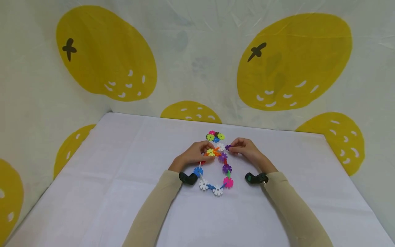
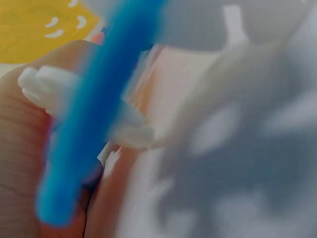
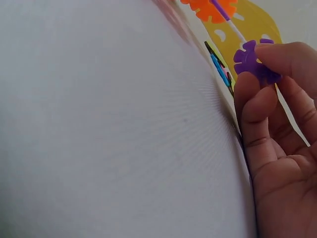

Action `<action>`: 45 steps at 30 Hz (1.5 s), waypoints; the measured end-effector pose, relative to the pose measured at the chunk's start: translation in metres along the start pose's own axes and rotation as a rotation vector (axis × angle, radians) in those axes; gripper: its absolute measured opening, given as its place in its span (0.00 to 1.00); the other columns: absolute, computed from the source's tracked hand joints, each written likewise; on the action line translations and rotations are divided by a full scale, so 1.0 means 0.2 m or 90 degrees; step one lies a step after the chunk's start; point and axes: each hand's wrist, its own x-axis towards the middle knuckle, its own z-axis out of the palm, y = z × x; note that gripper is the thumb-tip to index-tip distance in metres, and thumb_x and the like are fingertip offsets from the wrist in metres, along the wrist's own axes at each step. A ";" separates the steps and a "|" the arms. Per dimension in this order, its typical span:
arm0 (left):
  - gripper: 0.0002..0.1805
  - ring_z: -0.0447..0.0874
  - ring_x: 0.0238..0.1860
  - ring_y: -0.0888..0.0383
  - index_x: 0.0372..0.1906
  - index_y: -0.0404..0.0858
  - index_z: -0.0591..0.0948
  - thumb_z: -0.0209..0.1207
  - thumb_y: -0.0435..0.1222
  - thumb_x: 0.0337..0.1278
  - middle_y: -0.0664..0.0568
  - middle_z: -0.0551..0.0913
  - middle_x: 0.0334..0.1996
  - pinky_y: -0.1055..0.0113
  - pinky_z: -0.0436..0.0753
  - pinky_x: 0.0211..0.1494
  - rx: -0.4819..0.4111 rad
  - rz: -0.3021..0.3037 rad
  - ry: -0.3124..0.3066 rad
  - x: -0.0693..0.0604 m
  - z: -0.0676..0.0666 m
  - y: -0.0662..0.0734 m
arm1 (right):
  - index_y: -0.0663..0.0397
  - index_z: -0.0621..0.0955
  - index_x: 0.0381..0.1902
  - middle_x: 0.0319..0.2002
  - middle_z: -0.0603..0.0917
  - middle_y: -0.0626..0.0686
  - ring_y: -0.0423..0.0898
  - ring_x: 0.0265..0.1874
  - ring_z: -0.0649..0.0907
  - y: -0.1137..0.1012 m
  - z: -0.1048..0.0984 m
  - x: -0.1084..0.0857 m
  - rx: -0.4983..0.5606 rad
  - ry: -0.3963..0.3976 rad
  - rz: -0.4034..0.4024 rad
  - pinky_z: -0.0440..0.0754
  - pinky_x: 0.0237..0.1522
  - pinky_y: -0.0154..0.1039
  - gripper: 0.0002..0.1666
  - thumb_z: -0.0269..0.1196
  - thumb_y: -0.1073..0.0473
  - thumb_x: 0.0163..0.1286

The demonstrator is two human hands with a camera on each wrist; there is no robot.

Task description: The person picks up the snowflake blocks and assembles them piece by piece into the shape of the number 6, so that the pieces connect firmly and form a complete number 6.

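Item: one chain of slotted plastic discs [image 1: 226, 168], multicoloured, laid in a loop on the white table [image 1: 123, 192] between the forearms. At its far side, a yellow disc [image 1: 210, 152] is pinched between thumb and fingers of the left hand [image 1: 194, 154]. One purple disc [image 3: 250, 62] (joined to a white one) is pinched between thumb and fingertips by the right hand [image 1: 245, 148]. Loose discs [image 1: 216, 136], mixed colours, are clustered just beyond.
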 end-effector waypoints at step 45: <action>0.30 0.70 0.37 0.57 0.61 0.41 0.79 0.71 0.41 0.51 0.55 0.82 0.42 0.71 0.70 0.39 -0.002 0.014 -0.031 -0.01 -0.01 0.00 | 0.61 0.86 0.36 0.36 0.88 0.53 0.46 0.39 0.86 0.03 0.05 0.00 0.021 0.059 -0.004 0.81 0.45 0.31 0.16 0.75 0.56 0.55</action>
